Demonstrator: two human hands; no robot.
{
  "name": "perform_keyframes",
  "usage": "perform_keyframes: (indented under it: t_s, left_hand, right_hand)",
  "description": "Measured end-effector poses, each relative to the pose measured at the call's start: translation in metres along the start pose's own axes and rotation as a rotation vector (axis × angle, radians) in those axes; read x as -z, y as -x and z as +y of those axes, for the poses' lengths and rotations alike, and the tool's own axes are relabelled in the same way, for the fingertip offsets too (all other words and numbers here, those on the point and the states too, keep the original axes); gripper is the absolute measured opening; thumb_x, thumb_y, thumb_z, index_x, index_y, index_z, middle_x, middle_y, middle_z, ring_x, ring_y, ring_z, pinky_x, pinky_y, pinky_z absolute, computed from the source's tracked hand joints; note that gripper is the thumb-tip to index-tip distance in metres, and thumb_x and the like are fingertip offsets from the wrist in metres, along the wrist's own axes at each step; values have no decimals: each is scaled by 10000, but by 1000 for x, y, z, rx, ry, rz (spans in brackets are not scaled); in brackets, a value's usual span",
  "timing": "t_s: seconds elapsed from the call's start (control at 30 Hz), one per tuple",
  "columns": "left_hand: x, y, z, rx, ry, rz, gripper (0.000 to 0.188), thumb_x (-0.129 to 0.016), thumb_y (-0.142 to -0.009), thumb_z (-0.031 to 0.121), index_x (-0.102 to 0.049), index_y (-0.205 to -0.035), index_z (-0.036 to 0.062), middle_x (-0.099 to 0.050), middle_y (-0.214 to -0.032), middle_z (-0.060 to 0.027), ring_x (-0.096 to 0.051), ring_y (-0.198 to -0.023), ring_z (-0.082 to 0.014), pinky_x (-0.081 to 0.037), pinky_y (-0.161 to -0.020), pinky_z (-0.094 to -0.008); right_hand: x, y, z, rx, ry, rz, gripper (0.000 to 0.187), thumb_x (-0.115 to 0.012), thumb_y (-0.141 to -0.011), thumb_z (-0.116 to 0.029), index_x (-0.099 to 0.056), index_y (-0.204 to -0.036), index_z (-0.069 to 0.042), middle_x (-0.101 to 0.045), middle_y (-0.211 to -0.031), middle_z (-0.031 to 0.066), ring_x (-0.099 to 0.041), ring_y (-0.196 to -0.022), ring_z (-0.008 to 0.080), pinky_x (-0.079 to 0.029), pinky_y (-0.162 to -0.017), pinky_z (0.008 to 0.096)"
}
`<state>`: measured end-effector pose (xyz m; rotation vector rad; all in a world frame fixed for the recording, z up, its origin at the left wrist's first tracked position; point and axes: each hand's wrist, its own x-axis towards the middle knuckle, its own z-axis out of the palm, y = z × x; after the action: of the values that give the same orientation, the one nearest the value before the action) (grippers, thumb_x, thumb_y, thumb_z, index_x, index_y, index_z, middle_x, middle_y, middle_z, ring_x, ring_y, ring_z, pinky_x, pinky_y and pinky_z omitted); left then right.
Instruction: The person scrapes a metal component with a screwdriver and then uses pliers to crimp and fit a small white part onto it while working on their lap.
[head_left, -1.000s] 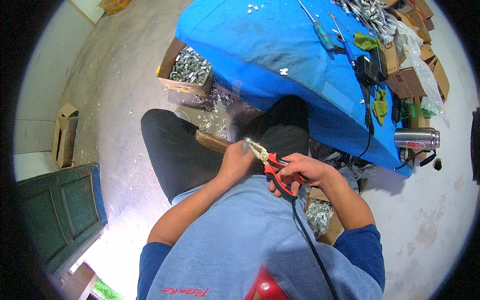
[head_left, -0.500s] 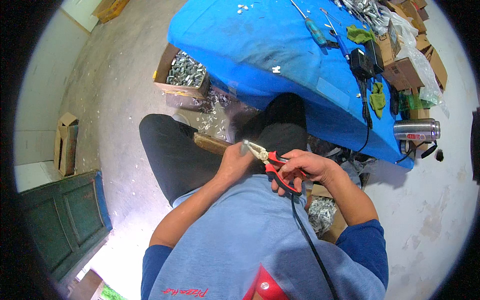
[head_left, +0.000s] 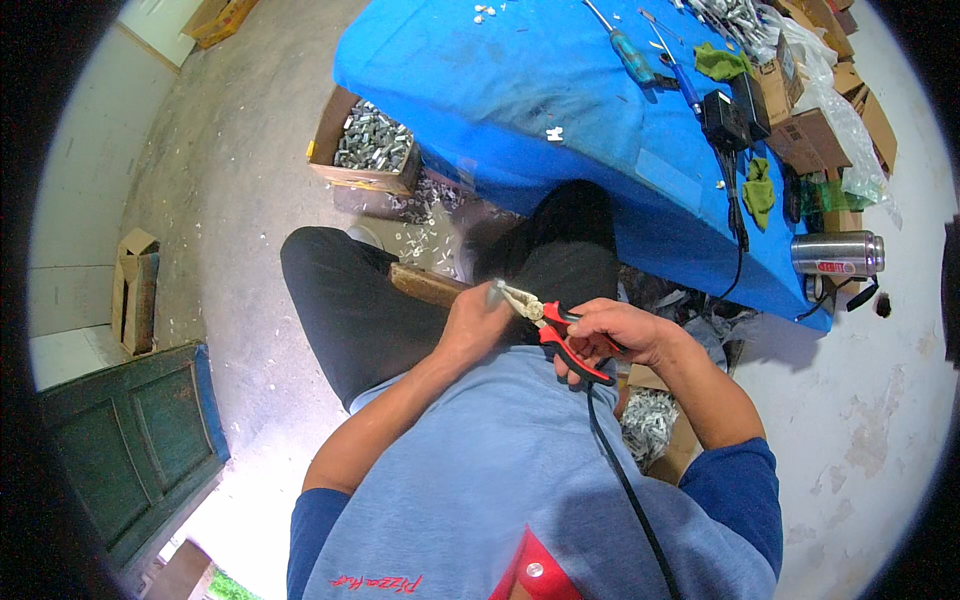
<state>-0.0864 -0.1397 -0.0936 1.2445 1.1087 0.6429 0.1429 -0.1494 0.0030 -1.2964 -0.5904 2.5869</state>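
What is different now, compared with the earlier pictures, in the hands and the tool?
On the red-and-black long-nose pliers, the lower handle has swung slightly rightward and away from the body. The camera view also shifted slightly. Nothing was visibly taken hold of or let go: the right hand still holds the pliers, the left hand the small grey metal piece. The teal-handled screwdriver stayed put.

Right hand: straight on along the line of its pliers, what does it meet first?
Likely the small grey metal piece in the left hand, right by the tips of the pliers. Whether they touch is unclear: the piece is blurred and depth is hard to judge.
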Motion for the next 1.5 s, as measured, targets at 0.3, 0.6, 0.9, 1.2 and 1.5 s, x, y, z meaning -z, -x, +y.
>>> perform_keyframes:
  t_s: [0.3, 0.6, 0.9, 1.2, 1.5]
  left_hand:
    - [2, 2, 2, -3, -50, 20, 272, -589, -896, 239, -624, -946, -26, -658, -789, -181, -632, -736, -236, -479, -684, -384]
    - [4, 3, 5, 7, -175, 79, 221, -577, -886, 172, -619, -956, -33, -635, -753, -162, -567, -696, -167, -475, -678, -350]
    - [3, 5, 12, 16, -69, 295, 324, -587, -940, 264, -581, -780, -17, -597, -660, -106, -528, -608, -174, -439, -578, -365]
    - [-3, -6, 2, 143, 86, 217, 353, -611, -919, 280, -564, -692, 15, -523, -626, 14, -445, -600, -65, -369, -506, -316]
    - [6, 0, 18, 386, 576, 20, 255, -610, -911, 326, -548, -835, 90, -460, -640, 34, -412, -538, -87, -316, -472, -260]
  right_hand:
    - [-5, -1, 1, 48, -70, 20, 329, -509, -945, -202, -526, -1162, 44, -665, -933, 250, -697, -699, 284, -600, -528, 353]
    - [-18, -8, 9, 78, 14, 96, 308, -507, -967, -273, -547, -1050, 22, -653, -823, 155, -663, -603, 218, -562, -455, 305]
    - [-33, -42, 32, 118, -440, -178, 393, -511, -960, -379, -548, -1150, -37, -643, -822, 142, -640, -584, 235, -510, -397, 331]
    - [-47, -43, 26, 300, -317, -243, 421, -592, -884, -195, -479, -1229, 19, -638, -960, 183, -685, -766, 255, -583, -579, 356]
    - [-31, -29, 23, 535, -137, 223, 650, -625, -781, -123, -393, -1373, 5, -627, -1105, 238, -649, -1019, 322, -523, -903, 412]
